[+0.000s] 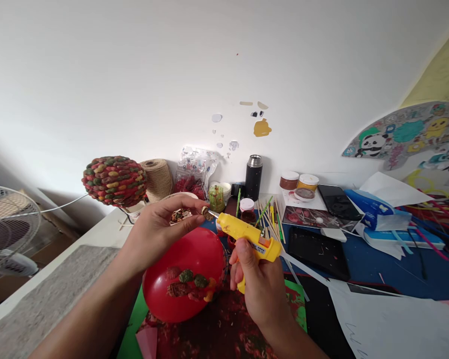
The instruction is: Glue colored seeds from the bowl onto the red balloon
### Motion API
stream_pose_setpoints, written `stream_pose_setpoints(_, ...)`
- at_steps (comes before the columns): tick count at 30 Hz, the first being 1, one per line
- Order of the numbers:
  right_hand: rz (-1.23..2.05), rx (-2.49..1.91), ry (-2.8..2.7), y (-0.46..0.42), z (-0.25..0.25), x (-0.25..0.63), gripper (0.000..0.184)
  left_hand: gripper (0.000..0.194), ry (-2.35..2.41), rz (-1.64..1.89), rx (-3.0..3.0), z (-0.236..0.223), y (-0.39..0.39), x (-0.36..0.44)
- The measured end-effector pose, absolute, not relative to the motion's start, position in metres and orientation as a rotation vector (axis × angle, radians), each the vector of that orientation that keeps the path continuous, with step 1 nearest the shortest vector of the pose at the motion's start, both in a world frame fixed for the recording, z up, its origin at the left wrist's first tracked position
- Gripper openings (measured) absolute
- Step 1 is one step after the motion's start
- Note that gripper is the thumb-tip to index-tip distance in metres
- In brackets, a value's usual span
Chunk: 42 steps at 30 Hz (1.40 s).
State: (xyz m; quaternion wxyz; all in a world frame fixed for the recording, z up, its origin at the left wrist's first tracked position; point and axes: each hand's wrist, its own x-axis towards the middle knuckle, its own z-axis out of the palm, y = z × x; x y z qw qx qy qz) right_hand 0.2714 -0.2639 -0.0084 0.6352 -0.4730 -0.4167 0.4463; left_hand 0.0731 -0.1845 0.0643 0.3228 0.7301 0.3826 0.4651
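Between the thumb and fingers of my left hand [172, 224] is a small brownish nut-like piece [207, 214]. My right hand [260, 281] is wrapped round a yellow hot glue gun [239, 228], whose nozzle points left and meets or nearly meets the piece. Below my hands rests a red balloon [179, 309], with several green, dark red and yellow textured pieces [186, 275] stuck on its front. Under it lies a paint-stained dark board [224, 331] over a green sheet [130, 324].
A ball covered in coloured pieces [114, 180] stands at left by a twine spool [157, 178] and a fan [7, 224]. Behind are a bowl of flakes [180, 215], a black flask [253, 179] and paint jars [289, 179]. At right lie a phone [338, 203] and a black tray [318, 254].
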Motion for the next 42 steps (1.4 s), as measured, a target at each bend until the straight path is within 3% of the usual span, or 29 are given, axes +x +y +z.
stream_pose_setpoints(18, 1.032, -1.078, -0.968, -0.2649, -0.0067, 0.2718, 0.084, 0.034, 1.062, 1.229, 1.918, 0.0655, -0.1849, 0.0704)
stream_pose_setpoints(42, 0.994, -1.114, -1.003, -0.2648, -0.0078, 0.2723, 0.085, 0.027, 1.141, 1.263, 1.998, 0.0673, -0.1874, 0.0684)
